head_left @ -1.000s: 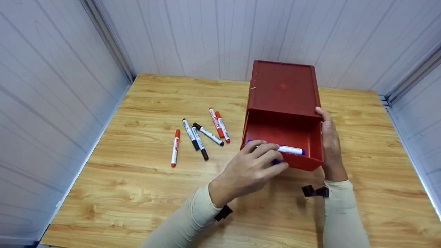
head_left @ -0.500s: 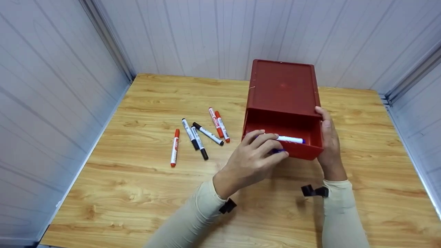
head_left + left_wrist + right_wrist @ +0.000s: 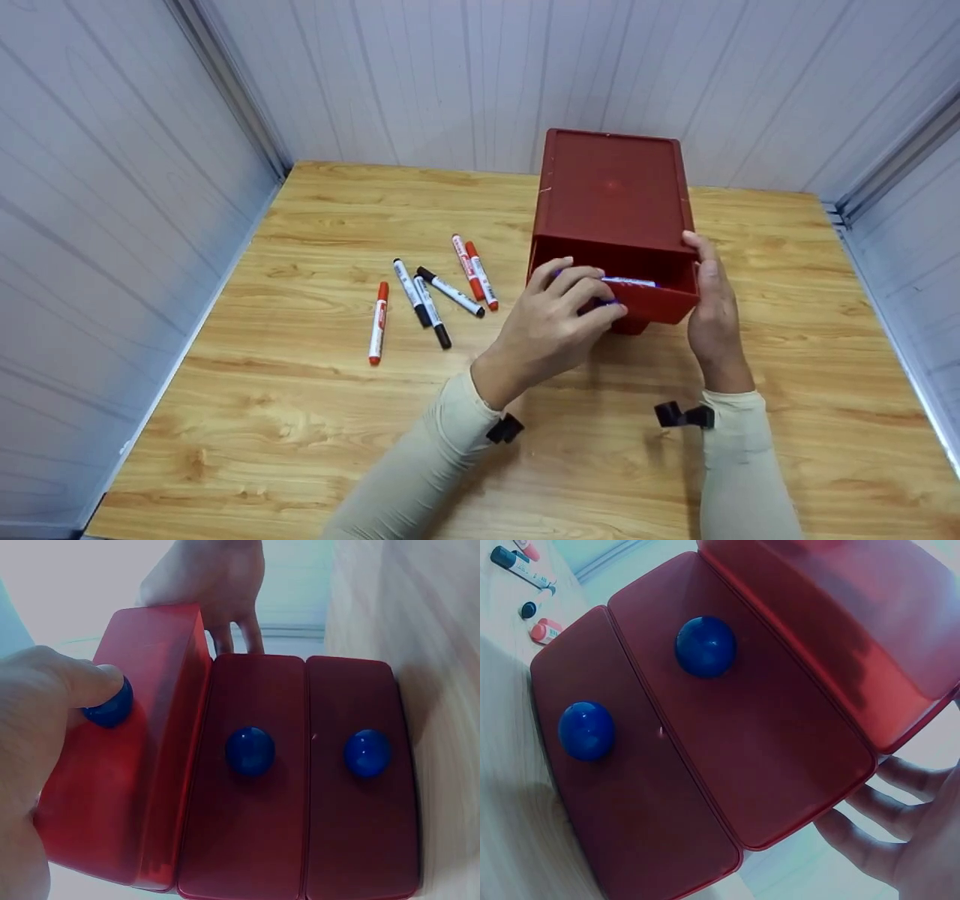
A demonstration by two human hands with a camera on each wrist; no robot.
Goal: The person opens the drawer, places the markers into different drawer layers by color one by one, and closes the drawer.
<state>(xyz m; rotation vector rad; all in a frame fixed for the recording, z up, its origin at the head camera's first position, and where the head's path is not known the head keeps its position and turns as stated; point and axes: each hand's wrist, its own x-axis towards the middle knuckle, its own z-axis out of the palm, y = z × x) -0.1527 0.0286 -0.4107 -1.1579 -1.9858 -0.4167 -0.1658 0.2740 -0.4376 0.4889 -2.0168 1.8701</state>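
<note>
A red three-drawer box [image 3: 611,187] stands on the table, its top drawer [image 3: 656,304] pulled partly out. My left hand [image 3: 555,322] grips that drawer's front, fingers over the upper rim and thumb on its round blue knob [image 3: 112,706]. Inside the drawer lies a white marker with blue ends [image 3: 630,282], partly hidden by the drawer front and my fingers. Along the box's right side rests my right hand [image 3: 716,322], its fingers fairly straight. In the left wrist view, the middle drawer [image 3: 247,832] and bottom drawer [image 3: 360,832] sit flush, each with a blue knob.
Left of the box, several markers lie on the wooden table [image 3: 262,420]: red ones such as the lone red marker [image 3: 379,324], and black ones such as the angled black marker [image 3: 451,291]. Pale panel walls [image 3: 420,82] enclose the back and sides.
The top drawer has slid inward toward the back, with my left hand moving along on its front. Less of the marker inside now shows. My right hand has stayed at the box's side.
</note>
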